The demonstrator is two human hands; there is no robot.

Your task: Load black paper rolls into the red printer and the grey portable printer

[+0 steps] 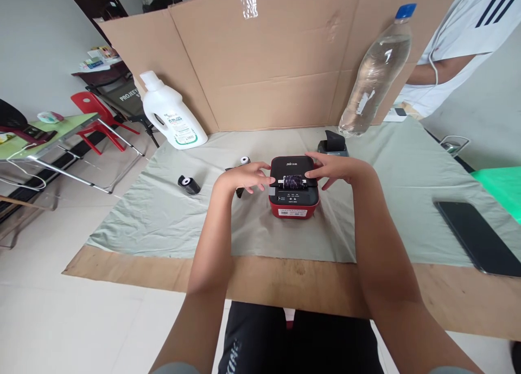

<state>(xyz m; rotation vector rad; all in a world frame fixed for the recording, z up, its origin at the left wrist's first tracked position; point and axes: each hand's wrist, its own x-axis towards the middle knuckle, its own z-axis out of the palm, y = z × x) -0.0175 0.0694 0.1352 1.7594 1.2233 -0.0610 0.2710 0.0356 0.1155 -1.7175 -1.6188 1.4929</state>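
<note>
A small red and black label printer (pixel 293 211) sits on the cloth in front of me. A crumpled, shiny dark strip (pixel 293 182) shows in the slot across its top. My left hand (pixel 249 176) is at the printer's left side, fingers spread, the thumb at the edge of the black lid. From the right, my right hand (pixel 336 169) rests its fingertips on the lid's right part, fingers apart. Neither hand is closed round anything. Just behind my left hand is a roll with a white core (pixel 245 160), partly hidden. A black roll (pixel 189 185) lies further left.
A grey item with a black flap (pixel 334 144) stands behind my right hand. A white detergent jug (pixel 175 116) and a water bottle (pixel 376 75) lean near the cardboard panel (pixel 277 86). A phone (pixel 478 235) lies at right. A person in white (pixel 468 43) stands beyond.
</note>
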